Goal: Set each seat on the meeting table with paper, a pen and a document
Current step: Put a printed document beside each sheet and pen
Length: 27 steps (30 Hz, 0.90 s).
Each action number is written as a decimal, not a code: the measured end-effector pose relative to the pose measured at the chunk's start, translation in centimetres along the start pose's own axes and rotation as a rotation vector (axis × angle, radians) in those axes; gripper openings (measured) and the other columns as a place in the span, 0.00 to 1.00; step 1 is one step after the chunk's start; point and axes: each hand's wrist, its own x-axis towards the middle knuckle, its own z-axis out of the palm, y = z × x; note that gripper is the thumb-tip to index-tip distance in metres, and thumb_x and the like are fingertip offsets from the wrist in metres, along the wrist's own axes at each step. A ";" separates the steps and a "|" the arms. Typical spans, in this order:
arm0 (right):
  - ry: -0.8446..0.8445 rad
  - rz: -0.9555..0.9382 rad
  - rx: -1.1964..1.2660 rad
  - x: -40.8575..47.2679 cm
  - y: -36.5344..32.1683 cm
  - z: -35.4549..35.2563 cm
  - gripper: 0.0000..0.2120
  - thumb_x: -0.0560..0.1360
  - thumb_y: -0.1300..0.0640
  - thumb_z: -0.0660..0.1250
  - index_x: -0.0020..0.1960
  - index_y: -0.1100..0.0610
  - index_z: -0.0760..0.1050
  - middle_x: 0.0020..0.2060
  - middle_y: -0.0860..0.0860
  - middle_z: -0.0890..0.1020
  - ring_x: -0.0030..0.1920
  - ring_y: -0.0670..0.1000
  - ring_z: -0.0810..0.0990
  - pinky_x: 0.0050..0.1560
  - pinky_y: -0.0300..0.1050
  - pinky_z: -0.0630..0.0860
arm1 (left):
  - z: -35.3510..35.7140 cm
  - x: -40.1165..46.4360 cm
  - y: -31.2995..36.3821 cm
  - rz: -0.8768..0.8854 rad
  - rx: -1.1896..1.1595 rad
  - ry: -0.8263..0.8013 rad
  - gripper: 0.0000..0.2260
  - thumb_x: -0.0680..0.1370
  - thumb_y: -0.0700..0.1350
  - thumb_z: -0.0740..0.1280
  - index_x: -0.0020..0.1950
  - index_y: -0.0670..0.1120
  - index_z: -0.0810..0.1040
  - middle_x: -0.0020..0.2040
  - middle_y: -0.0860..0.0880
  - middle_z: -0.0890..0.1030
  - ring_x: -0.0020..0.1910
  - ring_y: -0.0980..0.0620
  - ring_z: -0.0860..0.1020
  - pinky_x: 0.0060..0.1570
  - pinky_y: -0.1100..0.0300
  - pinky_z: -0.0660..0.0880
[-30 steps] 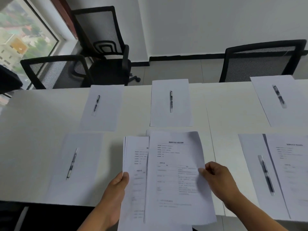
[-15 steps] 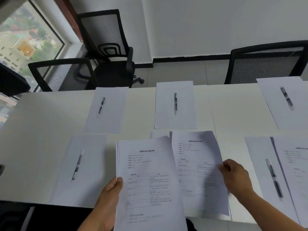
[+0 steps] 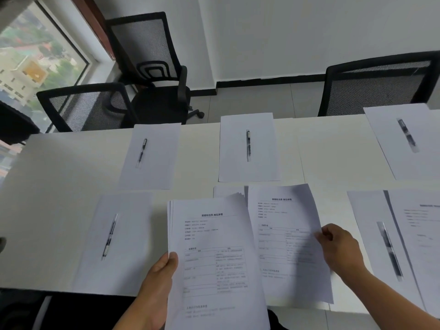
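My left hand [image 3: 158, 282] grips a stack of printed documents [image 3: 214, 258] by its left edge, thumb on top of the front page, the fingers curled underneath out of sight. The stack is held up over the near edge of the white worktop [image 3: 59, 186]. My right hand [image 3: 340, 246] pinches the right edge of a single document [image 3: 285, 234], thumb and fingers clamped together on the sheet, which hangs low over the near middle seat, its left margin tucked behind the stack. A corner of blank paper [image 3: 226, 191] shows just beyond the two, lying on the worktop; whether a pen lies on it I cannot tell.

At the near left seat a blank sheet [image 3: 114, 241] carries a pen [image 3: 110, 236] lying lengthwise. At the near right seat, a sheet [image 3: 371, 234] carries a pen [image 3: 390, 251], with a printed document [image 3: 419, 234] overlapping its right side. Across the worktop three more sheets each carry a pen: far left [image 3: 151, 156] with its pen [image 3: 142, 153], far middle [image 3: 247, 147] with its pen [image 3: 248, 145], far right [image 3: 404, 141] with its pen [image 3: 407, 135]; these are blurred but plain enough.

Black mesh chairs stand beyond the worktop, two at the left [image 3: 85, 106] [image 3: 147, 55] and one at the right [image 3: 381, 84]. A window [image 3: 31, 60] fills the upper left.
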 end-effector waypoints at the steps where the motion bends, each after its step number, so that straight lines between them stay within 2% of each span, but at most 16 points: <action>1: 0.000 -0.002 0.001 0.1 0.1 0.0 0.13 0.82 0.57 0.69 0.39 0.57 0.75 0.33 0.52 0.81 0.36 0.55 0.77 0.34 0.46 0.69 | 0.1 -0.1 0.1 0.001 -0.002 0.000 0.13 0.88 0.51 0.64 0.69 0.52 0.83 0.63 0.47 0.88 0.67 0.43 0.83 0.76 0.38 0.71; 9: -0.010 -0.005 -0.008 0.3 0.4 0.1 0.10 0.83 0.55 0.69 0.43 0.55 0.77 0.36 0.51 0.82 0.38 0.54 0.79 0.35 0.46 0.70 | 0.8 -1.4 0.4 0.009 -0.006 -0.005 0.12 0.90 0.48 0.61 0.66 0.50 0.83 0.60 0.46 0.89 0.62 0.42 0.86 0.69 0.41 0.77; 12: -0.006 -0.007 -0.014 0.3 0.6 0.0 0.09 0.82 0.53 0.69 0.44 0.54 0.78 0.37 0.49 0.83 0.38 0.52 0.80 0.35 0.46 0.70 | 0.9 -2.0 0.5 0.012 -0.006 -0.002 0.13 0.90 0.48 0.61 0.68 0.50 0.82 0.59 0.47 0.89 0.62 0.43 0.86 0.66 0.43 0.79; 16: 0.007 0.011 -0.007 0.3 0.9 -0.2 0.05 0.82 0.53 0.70 0.49 0.54 0.80 0.40 0.46 0.82 0.41 0.50 0.79 0.37 0.47 0.70 | 1.3 -3.0 1.0 0.018 -0.006 -0.008 0.12 0.90 0.47 0.60 0.67 0.50 0.83 0.58 0.47 0.90 0.59 0.44 0.86 0.55 0.49 0.81; 21: 0.004 0.012 0.005 0.1 0.8 -0.7 0.03 0.82 0.56 0.69 0.52 0.54 0.80 0.42 0.47 0.82 0.42 0.49 0.78 0.38 0.45 0.70 | 1.6 -3.8 1.7 0.022 -0.025 -0.006 0.12 0.90 0.47 0.60 0.64 0.51 0.83 0.57 0.47 0.90 0.58 0.44 0.87 0.56 0.48 0.80; 25: 0.008 0.009 -0.001 0.0 0.4 -0.9 0.02 0.82 0.57 0.69 0.51 0.53 0.80 0.44 0.49 0.83 0.43 0.53 0.79 0.41 0.48 0.70 | 1.9 -5.0 2.2 0.002 -0.033 0.007 0.10 0.89 0.46 0.61 0.55 0.53 0.81 0.43 0.53 0.90 0.52 0.48 0.84 0.48 0.52 0.78; 27: 0.015 0.013 -0.015 -0.1 0.2 -1.0 0.03 0.81 0.57 0.69 0.49 0.55 0.79 0.41 0.49 0.82 0.41 0.54 0.79 0.39 0.48 0.71 | 1.9 -5.1 2.1 -0.003 -0.036 0.014 0.10 0.89 0.46 0.61 0.54 0.54 0.81 0.43 0.53 0.90 0.54 0.48 0.84 0.53 0.50 0.79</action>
